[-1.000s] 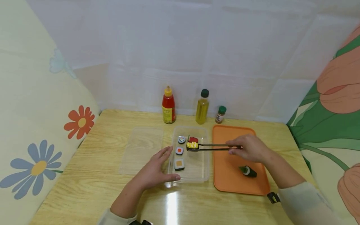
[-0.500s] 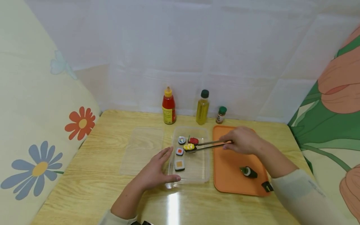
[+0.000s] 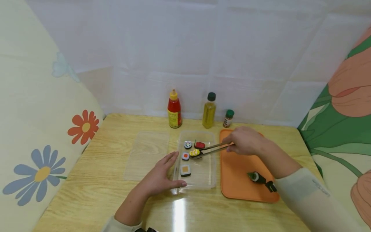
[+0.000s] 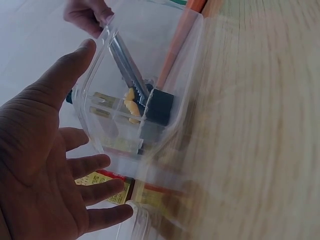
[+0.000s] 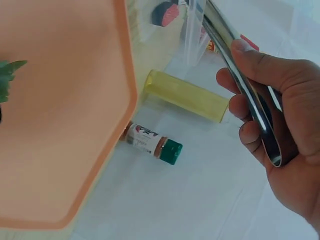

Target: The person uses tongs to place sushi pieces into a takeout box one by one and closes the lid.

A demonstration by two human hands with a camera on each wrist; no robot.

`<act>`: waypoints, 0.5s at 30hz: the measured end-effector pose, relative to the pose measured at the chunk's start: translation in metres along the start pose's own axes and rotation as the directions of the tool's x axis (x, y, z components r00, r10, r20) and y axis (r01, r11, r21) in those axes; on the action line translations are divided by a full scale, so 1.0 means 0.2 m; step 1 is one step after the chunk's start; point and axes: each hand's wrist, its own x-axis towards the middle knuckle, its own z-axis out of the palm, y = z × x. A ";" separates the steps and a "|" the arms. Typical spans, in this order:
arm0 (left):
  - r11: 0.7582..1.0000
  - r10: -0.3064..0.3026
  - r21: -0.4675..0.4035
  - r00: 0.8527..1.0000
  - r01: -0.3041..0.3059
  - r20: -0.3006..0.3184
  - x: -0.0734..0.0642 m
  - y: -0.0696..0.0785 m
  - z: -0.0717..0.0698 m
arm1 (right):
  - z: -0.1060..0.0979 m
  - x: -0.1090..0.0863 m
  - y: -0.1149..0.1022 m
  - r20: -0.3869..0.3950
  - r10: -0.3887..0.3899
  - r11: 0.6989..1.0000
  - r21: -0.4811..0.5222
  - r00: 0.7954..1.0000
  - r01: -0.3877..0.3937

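Note:
My right hand (image 3: 246, 140) grips metal tongs (image 5: 235, 70), fingers on one side and thumb on the other. Between the tong tips is a yellow-topped sushi piece (image 3: 194, 152), low inside a clear plastic container (image 3: 203, 175); whether it touches the bottom, I cannot tell. Beside it lie a red-topped sushi piece (image 3: 200, 145) and, along the left wall, a small roll (image 3: 187, 144), an orange-centred roll (image 3: 185, 156) and a larger square roll (image 3: 185, 169). Fingers extended and thumb spread, my left hand (image 3: 159, 177) is at the container's left side.
On the right lies an orange tray (image 3: 234, 187) with a dark cone-shaped hand roll (image 3: 259, 178). A clear lid (image 3: 146, 154) lies left of the container. Behind stand a red sauce bottle (image 3: 174, 111), an oil bottle (image 3: 209, 111) and a green-capped jar (image 3: 228, 118).
My right hand has moved left and a little farther away, turning the tongs to a slant. The yellow-topped sushi has shifted slightly left and nearer. My left hand has stayed in place.

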 end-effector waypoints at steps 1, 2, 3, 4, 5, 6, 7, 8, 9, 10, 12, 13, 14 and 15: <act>1.000 -0.003 -0.001 1.000 0.003 0.001 0.00 0.00 0.00 | -0.01 0.00 -0.01 0.006 0.008 1.000 -0.005 1.000 -0.008; 1.000 -0.002 -0.001 1.000 0.002 0.001 0.00 0.00 0.00 | -0.01 0.01 -0.01 0.014 0.016 1.000 -0.011 1.000 -0.016; 1.000 -0.006 -0.002 1.000 0.006 0.002 0.00 0.00 0.00 | -0.02 0.01 -0.01 0.020 0.023 1.000 -0.013 1.000 -0.022; 1.000 -0.007 -0.001 1.000 0.007 0.002 0.00 0.00 0.01 | -0.02 0.01 -0.02 0.028 0.032 0.999 -0.018 0.999 -0.032; 1.000 -0.009 0.001 1.000 0.009 0.002 0.00 0.00 0.01 | -0.02 0.01 -0.02 0.035 0.039 0.999 -0.020 0.999 -0.038; 1.000 -0.011 0.003 1.000 0.011 0.001 0.00 0.00 0.01 | -0.03 0.01 -0.02 0.038 0.043 0.999 -0.020 0.998 -0.043; 1.000 -0.009 0.004 1.000 0.009 -0.001 0.00 -0.01 0.01 | -0.03 0.01 -0.03 0.042 0.049 0.999 -0.022 0.998 -0.048; 1.000 -0.005 0.005 1.000 0.005 -0.003 0.00 -0.01 0.01 | -0.03 0.01 -0.03 0.047 0.059 0.998 -0.028 0.997 -0.058; 1.000 -0.006 0.004 1.000 0.006 -0.003 0.00 -0.01 0.01 | -0.04 0.01 -0.03 0.050 0.067 0.997 -0.033 0.996 -0.066; 1.000 -0.004 0.003 1.000 0.004 -0.004 0.01 -0.01 0.01 | -0.04 0.00 -0.03 0.054 0.076 0.996 -0.039 0.996 -0.074; 1.000 -0.003 -0.001 1.000 0.003 -0.003 0.01 -0.01 0.01 | -0.04 0.00 -0.02 0.056 0.093 0.995 -0.047 0.994 -0.090; 1.000 -0.001 -0.002 1.000 0.001 -0.002 0.01 -0.01 0.01 | -0.04 -0.01 -0.02 0.056 0.098 0.994 -0.052 0.994 -0.095; 1.000 -0.002 -0.003 1.000 0.002 0.000 0.01 -0.01 0.01 | -0.04 -0.01 -0.02 0.053 0.100 0.994 -0.057 0.994 -0.097; 1.000 -0.005 -0.003 1.000 0.005 0.003 0.01 -0.01 0.01 | -0.04 -0.01 -0.01 0.047 0.096 0.994 -0.060 0.994 -0.093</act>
